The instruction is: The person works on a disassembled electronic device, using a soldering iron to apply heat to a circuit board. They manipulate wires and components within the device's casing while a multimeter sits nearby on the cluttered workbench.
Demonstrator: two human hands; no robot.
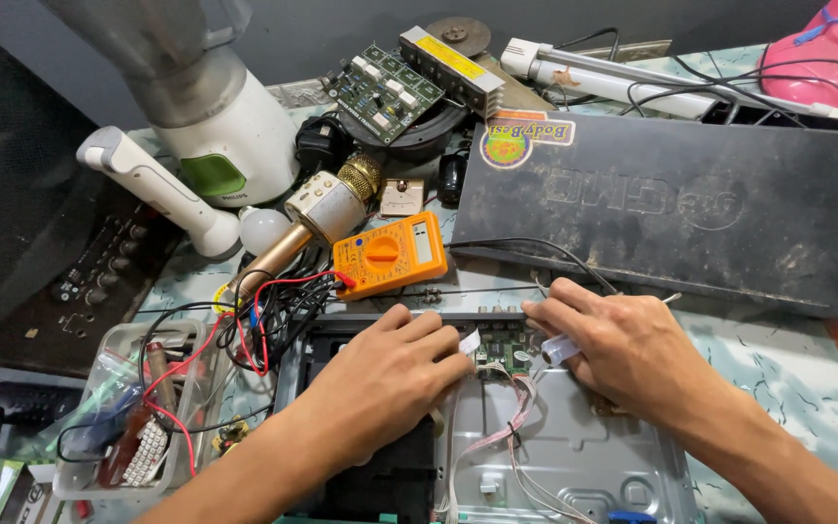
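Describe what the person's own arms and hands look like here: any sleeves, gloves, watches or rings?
Both forearms are bare for as far as the view shows them, with no sleeve in view. The left hand and the right hand wear no gloves. No watch, bracelet or ring shows on the visible wrists and fingers, and no markings show. The upper arms lie outside the picture.
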